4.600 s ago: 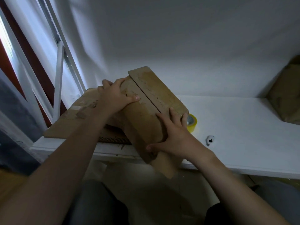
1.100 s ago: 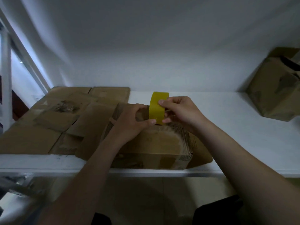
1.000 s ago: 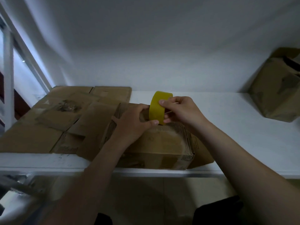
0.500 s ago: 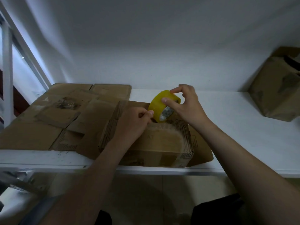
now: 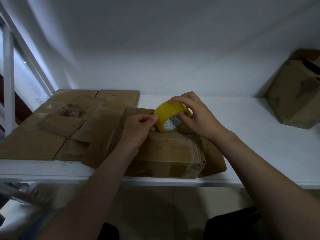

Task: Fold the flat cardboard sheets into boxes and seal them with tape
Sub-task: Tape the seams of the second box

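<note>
Progress: one box (image 5: 166, 153) is folded up and sits at the near edge of the table (image 5: 251, 135), top closed. No yellow strip shows on it, so I judge sealing has not begun. A loose flap sticks out flat at its right near corner and looks unsecured.

Tape roll (image 5: 170, 116): held on edge above the far top edge of the box, hub facing the camera.
- Right hand (image 5: 195, 116): grip wrapped on the roll, fingers over the rim and thumb at the hub.
- Left hand (image 5: 138, 130): grip pinched, thumb and forefinger against the roll's left face. Probably picking for the free end. Cannot tell whether any tape has lifted.

Left to do, as I judge it: free the end, run tape over the seam, cut it, deal with the flap. Then the flat cardboard sheets (image 5: 57, 129), several overlapping on the left of the table and none folded.

Containers:
- Near box: shut, contents not visible.
- Second box (image 5: 292, 97): far right, against the wall, tilted, dark gap at its top. Contents cannot be made out.
</note>
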`<state>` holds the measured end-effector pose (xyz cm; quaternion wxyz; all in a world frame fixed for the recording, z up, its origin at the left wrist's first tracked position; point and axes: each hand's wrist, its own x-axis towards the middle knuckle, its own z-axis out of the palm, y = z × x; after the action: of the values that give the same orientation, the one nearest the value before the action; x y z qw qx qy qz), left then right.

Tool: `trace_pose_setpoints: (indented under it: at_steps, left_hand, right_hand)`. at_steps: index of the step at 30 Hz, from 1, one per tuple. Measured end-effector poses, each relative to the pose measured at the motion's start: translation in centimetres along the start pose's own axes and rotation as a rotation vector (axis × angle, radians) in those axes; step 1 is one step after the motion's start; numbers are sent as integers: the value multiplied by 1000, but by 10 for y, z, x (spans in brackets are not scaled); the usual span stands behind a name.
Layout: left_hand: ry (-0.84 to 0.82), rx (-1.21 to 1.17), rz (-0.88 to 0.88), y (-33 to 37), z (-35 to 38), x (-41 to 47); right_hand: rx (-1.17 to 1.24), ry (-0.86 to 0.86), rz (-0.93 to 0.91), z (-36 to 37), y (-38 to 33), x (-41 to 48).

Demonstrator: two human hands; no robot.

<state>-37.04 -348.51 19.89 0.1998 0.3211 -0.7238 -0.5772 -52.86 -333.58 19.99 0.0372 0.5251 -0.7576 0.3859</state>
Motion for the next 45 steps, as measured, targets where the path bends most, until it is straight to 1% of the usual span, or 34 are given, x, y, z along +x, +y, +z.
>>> trace_pose_setpoints:
  at_steps: [3,6,9,10,12,15,17,19,21,23,27,30,31,32,33,36,38,42,45]
  left_hand:
    - [-30,-23,-45,0,0,4]
    - [-47,-129,-78,1,-1,7]
    - [-67,-167,-99,4,-5,8]
    - [-70,-174,-101,4,-6,8]
    - [-67,-173,-97,4,-9,7]
    - [-42,-51,-44,2,-13,4]
    - [-15,82,31,0,-15,4]
    - [-21,132,74,-1,-15,5]
    - [-42,126,84,-2,-15,5]
    - [-52,136,106,0,-18,5]
    - [-52,207,206,6,-32,7]
    - [-25,188,234,6,-47,13]
    - [-15,183,245,5,-52,15]
    - [-8,185,257,4,-55,16]
    - [1,193,266,1,-57,16]
    - [43,242,263,-4,-61,14]
    - [51,257,252,-8,-63,15]
    - [68,264,236,-9,-66,20]
    - [150,260,257,-8,-75,22]
  right_hand:
    - [-38,16,-54,-3,-4,0]
    - [-49,29,-118,-7,-11,0]
    - [-137,33,-157,-10,-19,1]
    - [-149,38,-160,-9,-20,1]
    - [-78,42,-118,-4,-17,-1]
    - [83,-57,-31,6,-5,-7]
    - [143,-125,-31,10,0,-10]
    - [161,-135,-50,11,0,-12]
    - [158,-136,-61,11,-1,-13]
    - [135,-153,-62,9,-4,-13]
    - [51,-175,-91,-1,-10,-10]
    - [-169,-219,-145,-14,-15,-4]
    - [-222,-221,-158,-16,-15,-3]
    - [-220,-207,-162,-15,-14,-3]
    - [-154,-182,-151,-11,-13,-4]
    - [167,-82,-71,8,-5,-13]
    - [204,-45,-35,16,-3,-15]
    - [95,-62,-50,8,-10,-8]
    - [-96,-105,-108,-4,-11,-5]
